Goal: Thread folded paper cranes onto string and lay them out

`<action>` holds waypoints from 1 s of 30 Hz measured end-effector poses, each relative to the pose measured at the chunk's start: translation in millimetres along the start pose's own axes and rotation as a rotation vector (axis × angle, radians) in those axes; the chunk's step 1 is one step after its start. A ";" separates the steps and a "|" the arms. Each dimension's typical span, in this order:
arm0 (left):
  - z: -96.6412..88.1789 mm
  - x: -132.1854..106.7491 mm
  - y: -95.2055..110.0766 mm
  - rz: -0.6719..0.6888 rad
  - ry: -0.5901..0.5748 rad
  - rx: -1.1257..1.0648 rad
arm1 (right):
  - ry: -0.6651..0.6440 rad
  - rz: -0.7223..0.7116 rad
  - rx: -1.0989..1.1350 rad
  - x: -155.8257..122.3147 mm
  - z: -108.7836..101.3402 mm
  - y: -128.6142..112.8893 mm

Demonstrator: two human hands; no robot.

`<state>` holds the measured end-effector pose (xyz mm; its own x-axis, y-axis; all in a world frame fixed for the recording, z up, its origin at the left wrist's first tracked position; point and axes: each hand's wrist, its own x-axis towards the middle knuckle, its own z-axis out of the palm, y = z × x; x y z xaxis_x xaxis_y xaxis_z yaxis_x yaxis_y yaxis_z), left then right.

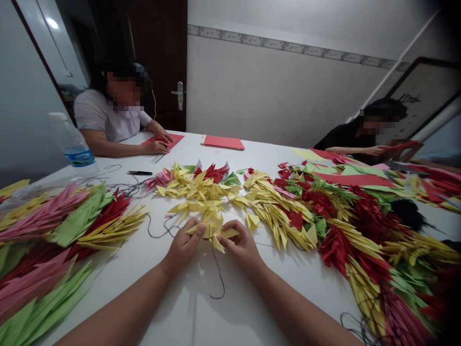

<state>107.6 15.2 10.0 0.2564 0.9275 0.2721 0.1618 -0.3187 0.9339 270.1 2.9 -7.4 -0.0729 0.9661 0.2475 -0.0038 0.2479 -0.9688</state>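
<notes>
Near the middle of the white table, both hands hold a folded yellow paper crane [208, 231] with its pointed wings spread sideways. My left hand [187, 242] pinches its left side, thumb on top. On the other side, the closed fingers of my right hand [240, 244] grip the right wing and a lower tip. A dark thread [222, 276] hangs below the crane and curls on the table. Just beyond my hands lies a heap of yellow folded cranes [201, 190], some touching close behind the one I hold. Where the thread meets the crane is hidden.
Strings of colourful folded cranes lie left [82, 211] and right [345, 235]. Black scissors [139, 173], a water bottle [77, 149] and a red paper stack [223, 142] stand farther off. Two people, one at left [108, 115] and one at right [355, 132], handle red paper.
</notes>
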 end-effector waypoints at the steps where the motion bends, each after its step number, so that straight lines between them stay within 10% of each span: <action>1: -0.3 0.4 -0.9 0.002 -0.003 -0.005 | 0.001 0.001 -0.004 0.2 0.1 0.2; 23: 1.7 2.0 -2.9 -0.075 0.107 -0.002 | 0.222 -0.088 -0.114 1.3 -6.1 0.8; 30: 1.0 2.3 -3.9 -0.074 0.137 0.012 | 0.001 -0.286 -0.549 -5.5 -5.4 -14.3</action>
<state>108.5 18.4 6.8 0.1112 0.9661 0.2329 0.1871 -0.2505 0.9498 276.0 -5.5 5.2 -0.1440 0.8558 0.4969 0.4905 0.4978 -0.7152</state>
